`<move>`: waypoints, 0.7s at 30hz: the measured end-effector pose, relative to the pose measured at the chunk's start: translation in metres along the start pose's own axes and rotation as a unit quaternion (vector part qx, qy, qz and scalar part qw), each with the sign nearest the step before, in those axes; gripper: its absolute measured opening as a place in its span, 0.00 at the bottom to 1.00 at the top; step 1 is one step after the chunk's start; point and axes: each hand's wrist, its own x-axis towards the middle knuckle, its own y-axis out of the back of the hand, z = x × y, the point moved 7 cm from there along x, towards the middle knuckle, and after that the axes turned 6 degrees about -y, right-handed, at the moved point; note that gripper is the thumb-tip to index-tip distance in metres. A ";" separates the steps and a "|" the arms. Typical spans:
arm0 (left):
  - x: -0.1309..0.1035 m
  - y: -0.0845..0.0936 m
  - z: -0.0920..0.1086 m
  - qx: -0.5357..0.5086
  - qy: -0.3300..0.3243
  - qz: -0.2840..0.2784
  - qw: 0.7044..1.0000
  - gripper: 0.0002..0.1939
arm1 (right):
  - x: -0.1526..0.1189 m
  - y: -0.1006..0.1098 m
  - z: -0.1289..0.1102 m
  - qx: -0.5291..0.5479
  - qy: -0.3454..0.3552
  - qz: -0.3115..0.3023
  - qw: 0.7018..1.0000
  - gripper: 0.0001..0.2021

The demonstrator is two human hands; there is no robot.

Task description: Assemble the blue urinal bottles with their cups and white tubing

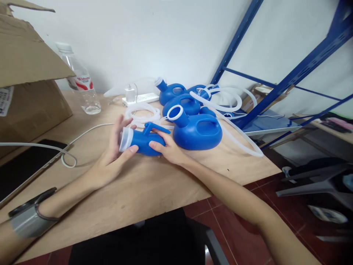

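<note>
A small blue container (pixel 146 141) with a white translucent collar and a blue handle is held on its side just above the wooden table. My left hand (pixel 114 151) grips its collar end, thumb in front and fingers behind. My right hand (pixel 168 149) is wrapped round its other end, with some fingers hidden behind it. Right of it stands a larger blue jug (pixel 198 136) with a white-rimmed open neck. Several more blue jugs (pixel 182 105) stand behind. A coiled white tube (pixel 143 110) lies behind the held container.
At the left are an open cardboard box (pixel 33 106), a plastic bottle (pixel 82 88) and a dark tablet-like device (pixel 24 169) with a white cable. A power strip (pixel 145 98) lies near the wall. Loose tubing (pixel 239 136) hangs over the table's right side by a blue metal shelf (pixel 264 123).
</note>
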 end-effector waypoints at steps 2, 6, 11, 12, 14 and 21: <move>-0.001 -0.001 -0.004 0.027 0.034 -0.026 0.999 0.43 | -0.001 -0.001 -0.007 -0.017 0.033 0.009 0.999 0.34; 0.001 0.003 0.000 0.075 0.036 -0.041 0.996 0.46 | -0.005 -0.005 -0.013 -0.040 0.033 0.001 0.999 0.32; -0.003 0.000 0.002 0.124 0.018 -0.080 0.989 0.46 | -0.007 -0.003 -0.010 -0.065 -0.007 -0.018 0.998 0.34; -0.005 -0.001 0.001 0.116 0.020 -0.084 0.989 0.46 | -0.008 -0.003 -0.010 -0.066 -0.004 -0.022 0.998 0.33; -0.009 -0.001 -0.006 0.086 0.041 -0.093 0.991 0.47 | -0.008 -0.001 -0.012 -0.066 0.014 -0.029 0.997 0.32; 0.005 -0.001 -0.018 -0.156 0.182 -0.002 0.971 0.33 | -0.004 0.002 -0.006 -0.094 -0.013 -0.023 0.995 0.32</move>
